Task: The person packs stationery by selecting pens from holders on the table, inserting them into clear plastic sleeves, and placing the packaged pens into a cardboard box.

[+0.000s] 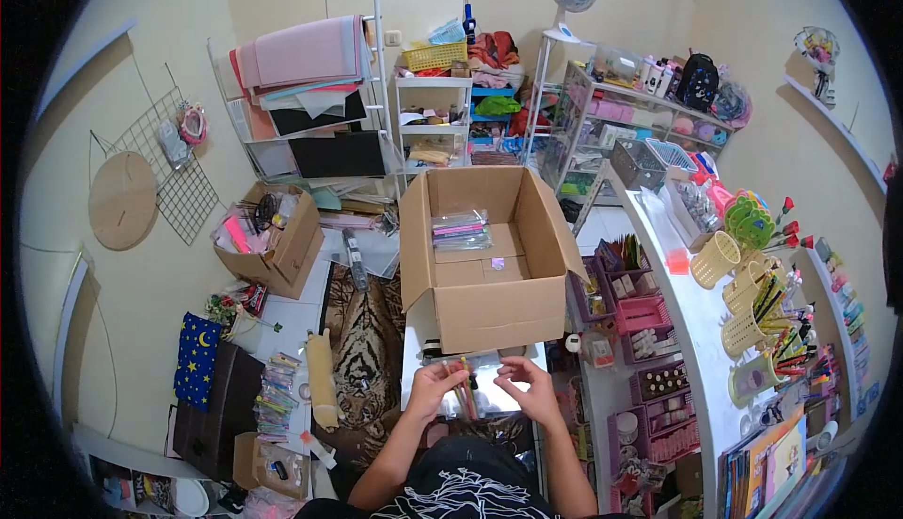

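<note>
Cardboard box (503,317) at centre; below it, the left hand (436,389) pinches slim pens (467,389), long axis pointing up the frame towards the box. The right hand (532,395) curls just beside; whether it grips anything, I cannot tell.

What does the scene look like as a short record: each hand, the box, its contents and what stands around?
Left hand: holding slim, pen-like items
Right hand: raised alongside, fingers bent; grip unclear
Cardboard box: open at the top, just beyond both hands
Box contents: clear packets with pink and purple inside
Support: white table, partly hidden
Left side: tiger-print rug on the floor
Right side: white counter bearing cream baskets
</note>
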A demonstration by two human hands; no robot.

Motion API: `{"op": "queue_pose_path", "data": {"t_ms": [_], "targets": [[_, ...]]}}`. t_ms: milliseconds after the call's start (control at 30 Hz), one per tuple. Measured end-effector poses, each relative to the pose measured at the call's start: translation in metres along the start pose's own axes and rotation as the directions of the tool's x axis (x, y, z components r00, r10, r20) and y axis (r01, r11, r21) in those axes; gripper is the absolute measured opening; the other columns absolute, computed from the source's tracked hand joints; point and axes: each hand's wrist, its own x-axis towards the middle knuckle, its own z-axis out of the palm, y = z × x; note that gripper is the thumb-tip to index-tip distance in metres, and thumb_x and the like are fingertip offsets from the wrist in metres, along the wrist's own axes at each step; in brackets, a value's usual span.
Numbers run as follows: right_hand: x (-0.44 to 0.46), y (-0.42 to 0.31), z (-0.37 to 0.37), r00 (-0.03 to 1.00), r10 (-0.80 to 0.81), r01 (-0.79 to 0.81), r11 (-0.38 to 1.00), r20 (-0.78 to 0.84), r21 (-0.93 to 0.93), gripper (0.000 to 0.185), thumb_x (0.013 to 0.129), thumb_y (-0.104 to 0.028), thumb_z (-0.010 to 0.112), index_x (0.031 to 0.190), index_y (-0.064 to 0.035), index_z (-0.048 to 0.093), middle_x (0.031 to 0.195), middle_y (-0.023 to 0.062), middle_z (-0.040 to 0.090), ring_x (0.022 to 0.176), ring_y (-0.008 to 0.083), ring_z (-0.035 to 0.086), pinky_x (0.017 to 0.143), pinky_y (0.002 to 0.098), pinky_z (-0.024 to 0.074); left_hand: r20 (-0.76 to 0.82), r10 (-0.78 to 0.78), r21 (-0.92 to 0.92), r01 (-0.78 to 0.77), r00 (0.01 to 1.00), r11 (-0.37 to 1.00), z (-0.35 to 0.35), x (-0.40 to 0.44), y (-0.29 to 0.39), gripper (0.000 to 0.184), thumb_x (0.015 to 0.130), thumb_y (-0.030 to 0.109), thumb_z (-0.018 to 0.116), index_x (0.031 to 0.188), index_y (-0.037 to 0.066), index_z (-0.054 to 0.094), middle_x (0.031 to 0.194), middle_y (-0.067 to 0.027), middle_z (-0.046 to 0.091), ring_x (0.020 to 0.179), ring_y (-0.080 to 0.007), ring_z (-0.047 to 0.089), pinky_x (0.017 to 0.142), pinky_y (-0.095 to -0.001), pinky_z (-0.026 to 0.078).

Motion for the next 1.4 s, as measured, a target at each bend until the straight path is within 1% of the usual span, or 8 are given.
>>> {"op": "queue_pose_path", "data": {"t_ms": [100,300,367,533,733,833,1067,1400], "targets": [[-0.004,0.068,-0.005,0.976,0.205,-0.214,0.966,0.071,0.143,0.027,0.086,-0.013,0.072,0.109,-0.0007,0.064,0.092,0.0059,0.069,0.083,0.0125,0.066,0.075,0.0268,0.0530,-0.017,0.097,0.201,-0.091,0.995,0.975,-0.027,0.004,-0.004,0.023,0.088,0.007,0.068,0.108,-0.003,0.065,0.101,-0.0113,0.070,0.094,-0.0162,0.066,0.087,-0.0313,0.052],[0.009,0.160,0.012,0.928,0.373,-0.374,0.928,0.007,0.011,0.021,0.091,-0.020,0.065,0.104,-0.0042,0.069,0.093,0.0053,0.070,0.084,0.0153,0.068,0.069,0.0284,0.0524,0.077,-0.002,0.481,-0.036,0.997,0.876,-0.066,0.000,-0.005,0.023,0.089,0.010,0.068,0.105,-0.006,0.065,0.097,-0.0086,0.071,0.089,-0.0120,0.065,0.083,-0.0283,0.051],[0.025,0.173,0.029,0.980,0.183,-0.192,0.973,-0.077,-0.130,0.021,0.090,-0.018,0.066,0.105,-0.0033,0.068,0.095,0.0086,0.070,0.088,0.0170,0.067,0.071,0.0301,0.0525,0.101,-0.029,0.535,-0.030,0.994,0.844,-0.071,0.001,-0.009,0.023,0.088,0.012,0.070,0.104,-0.004,0.067,0.096,-0.0073,0.072,0.088,-0.0109,0.064,0.081,-0.0283,0.051],[0.065,0.178,0.054,0.999,-0.036,0.048,0.894,0.036,-0.446,0.031,0.087,-0.019,0.059,0.113,-0.0017,0.063,0.113,0.0241,0.062,0.103,0.0471,0.056,0.093,0.0471,0.0455,0.202,-0.142,0.640,-0.021,0.969,0.768,-0.079,0.008,-0.032,0.025,0.086,0.014,0.072,0.107,-0.001,0.069,0.096,-0.0077,0.072,0.087,-0.0110,0.064,0.080,-0.0284,0.051],[0.091,0.192,0.075,0.988,-0.005,0.114,0.690,0.153,-0.715,0.039,0.087,-0.026,0.059,0.121,-0.0068,0.061,0.122,0.0225,0.059,0.118,0.0417,0.051,0.100,0.0494,0.0404,0.247,-0.188,0.664,-0.025,0.951,0.747,-0.088,0.023,-0.058,0.027,0.087,0.011,0.071,0.110,-0.002,0.067,0.101,-0.0096,0.071,0.091,-0.0115,0.064,0.083,-0.0286,0.051],[0.103,0.184,0.076,0.973,0.133,0.036,0.713,0.186,-0.700,0.040,0.086,-0.026,0.059,0.121,-0.0069,0.061,0.122,0.0217,0.060,0.117,0.0403,0.053,0.099,0.0489,0.0410,0.253,-0.144,0.698,-0.077,0.957,0.712,-0.084,0.029,-0.057,0.028,0.086,0.010,0.071,0.111,-0.002,0.067,0.101,-0.0099,0.072,0.091,-0.0124,0.065,0.084,-0.0291,0.051],[0.112,0.187,0.062,0.968,0.107,0.065,0.764,0.226,-0.642,0.039,0.084,-0.027,0.060,0.119,-0.0090,0.064,0.122,0.0205,0.061,0.116,0.0381,0.055,0.099,0.0471,0.0421,0.283,-0.018,0.772,-0.216,0.959,0.598,-0.088,0.050,-0.070,0.025,0.080,0.020,0.072,0.100,0.004,0.071,0.120,-0.0166,0.064,0.097,-0.0303,0.067,0.085,-0.0358,0.052],[0.121,0.218,0.060,0.908,0.225,0.102,0.699,0.353,-0.708,0.045,0.085,-0.033,0.058,0.123,-0.0101,0.062,0.127,0.0189,0.059,0.121,0.0361,0.052,0.104,0.0454,0.0383,0.312,-0.093,0.822,-0.220,0.945,0.526,-0.082,0.077,-0.081,0.028,0.080,0.027,0.072,0.100,0.007,0.072,0.127,-0.0197,0.058,0.105,-0.0372,0.062,0.090,-0.0400,0.050]]}}
